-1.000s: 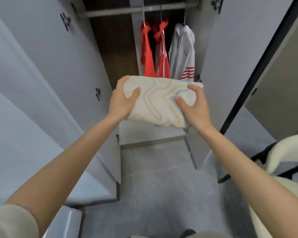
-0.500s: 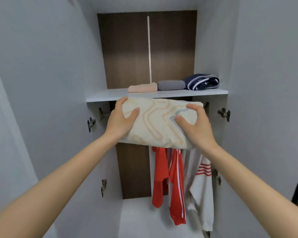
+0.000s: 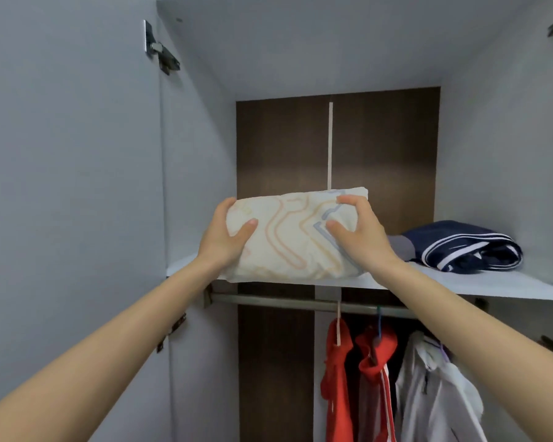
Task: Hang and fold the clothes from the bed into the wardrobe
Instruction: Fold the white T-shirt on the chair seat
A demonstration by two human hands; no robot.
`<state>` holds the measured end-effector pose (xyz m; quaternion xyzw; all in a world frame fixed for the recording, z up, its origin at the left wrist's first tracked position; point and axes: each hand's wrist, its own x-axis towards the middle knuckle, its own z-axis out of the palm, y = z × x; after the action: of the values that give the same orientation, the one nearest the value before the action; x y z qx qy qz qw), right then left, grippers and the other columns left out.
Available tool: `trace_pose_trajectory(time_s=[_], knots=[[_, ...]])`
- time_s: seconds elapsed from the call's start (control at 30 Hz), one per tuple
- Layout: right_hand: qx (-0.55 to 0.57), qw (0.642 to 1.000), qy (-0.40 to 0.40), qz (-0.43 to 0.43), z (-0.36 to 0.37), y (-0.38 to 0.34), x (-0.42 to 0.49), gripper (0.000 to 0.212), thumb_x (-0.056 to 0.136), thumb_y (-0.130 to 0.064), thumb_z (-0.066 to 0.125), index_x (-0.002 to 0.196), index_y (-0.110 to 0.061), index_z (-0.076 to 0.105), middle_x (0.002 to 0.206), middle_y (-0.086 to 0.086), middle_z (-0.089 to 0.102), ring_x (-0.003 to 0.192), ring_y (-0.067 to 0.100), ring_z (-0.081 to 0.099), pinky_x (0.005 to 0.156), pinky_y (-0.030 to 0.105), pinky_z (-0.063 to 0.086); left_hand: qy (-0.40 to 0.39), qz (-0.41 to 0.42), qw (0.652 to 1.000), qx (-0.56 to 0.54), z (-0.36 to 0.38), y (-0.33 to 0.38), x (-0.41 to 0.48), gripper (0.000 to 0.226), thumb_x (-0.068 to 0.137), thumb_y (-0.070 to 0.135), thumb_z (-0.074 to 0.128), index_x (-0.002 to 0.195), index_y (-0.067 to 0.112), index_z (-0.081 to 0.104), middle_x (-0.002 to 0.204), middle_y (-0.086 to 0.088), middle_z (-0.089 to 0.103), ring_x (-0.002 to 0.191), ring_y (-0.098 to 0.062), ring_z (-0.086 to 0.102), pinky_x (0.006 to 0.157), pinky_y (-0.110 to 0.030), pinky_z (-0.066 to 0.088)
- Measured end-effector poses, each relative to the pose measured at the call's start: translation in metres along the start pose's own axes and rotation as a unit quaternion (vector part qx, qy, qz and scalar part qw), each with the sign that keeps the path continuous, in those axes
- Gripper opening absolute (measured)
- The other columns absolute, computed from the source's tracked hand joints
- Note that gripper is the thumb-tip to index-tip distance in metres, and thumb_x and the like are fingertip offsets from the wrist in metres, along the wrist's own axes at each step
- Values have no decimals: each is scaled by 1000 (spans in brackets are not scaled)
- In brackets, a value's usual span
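Observation:
A folded cream garment [image 3: 294, 237] with orange and blue line patterns is held over the front left part of the wardrobe shelf [image 3: 460, 282]. My left hand [image 3: 225, 237] grips its left end, thumb on top. My right hand [image 3: 358, 234] grips its right end, fingers curled over the top edge. The garment's lower edge is level with the shelf's front; I cannot tell whether it touches the shelf. A folded navy garment with white stripes [image 3: 466, 247] and a folded grey one [image 3: 401, 245] lie on the shelf to the right.
Below the shelf runs a metal rail [image 3: 268, 299] with two red tops [image 3: 337, 371] [image 3: 375, 378] and a white jacket [image 3: 434, 393] on hangers. The open grey wardrobe door [image 3: 71, 186] stands at my left. The back panel is dark brown wood.
The view tilted up from the floor to the upper shelf. Both hands lifted the folded cream garment from below shelf level up to the shelf's front edge.

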<state>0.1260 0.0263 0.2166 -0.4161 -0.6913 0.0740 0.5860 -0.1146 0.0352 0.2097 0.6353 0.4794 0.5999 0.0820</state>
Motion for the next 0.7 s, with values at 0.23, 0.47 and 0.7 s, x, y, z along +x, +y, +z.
trace_pose_trajectory(time_s=[0.23, 0.47, 0.7], knots=[[-77, 993, -67, -63, 76, 34, 103, 38, 93, -22, 51, 126, -37, 43, 129, -8, 53, 109, 20, 51, 82, 36, 40, 24, -32, 999, -2, 6, -68, 53, 64, 89, 32, 63, 144, 28, 30, 125, 17, 39, 116, -8, 40, 96, -28, 36], [-157, 982, -86, -55, 162, 67, 186, 32, 92, -17, 46, 116, -38, 50, 116, 0, 62, 112, 26, 49, 94, 42, 36, 9, -25, 999, 20, 22, -127, 96, 62, 91, 27, 61, 145, 26, 31, 143, 4, 40, 128, -19, 42, 101, -30, 37], [-170, 970, -163, -53, 241, 98, 227, 45, 94, -16, 39, 125, -47, 46, 114, 10, 54, 115, 32, 39, 99, 41, 28, -115, -100, 935, 319, 30, -152, 117, 67, 96, 52, 39, 151, 22, 14, 150, -10, 36, 137, -29, 34, 106, -39, 35]])
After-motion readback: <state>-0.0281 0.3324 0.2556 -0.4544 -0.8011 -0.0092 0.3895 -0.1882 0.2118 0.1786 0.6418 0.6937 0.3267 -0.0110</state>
